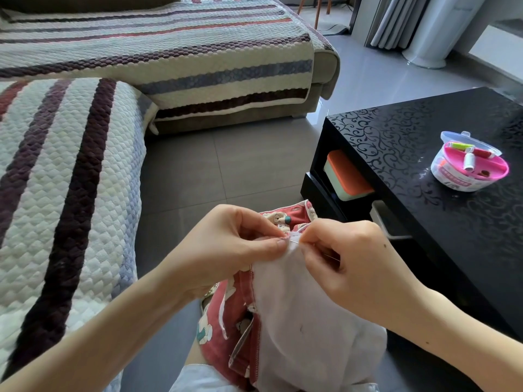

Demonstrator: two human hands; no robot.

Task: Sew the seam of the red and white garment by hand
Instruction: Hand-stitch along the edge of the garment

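The red and white garment (297, 321) lies on my lap, its white lining facing up and its red printed side showing at the left and top. My left hand (235, 247) pinches the top edge of the fabric between thumb and forefinger. My right hand (348, 256) pinches a thin silver needle (294, 242) at that same edge, fingertips almost touching the left ones. A thin thread runs under the right fingers.
A black patterned coffee table (424, 154) stands at the right, carrying a round pink sewing kit (471, 168) with thread spools. An orange-lidded box (348, 176) sits on its lower shelf. A striped quilted sofa (70, 165) fills the left; grey tiled floor lies between.
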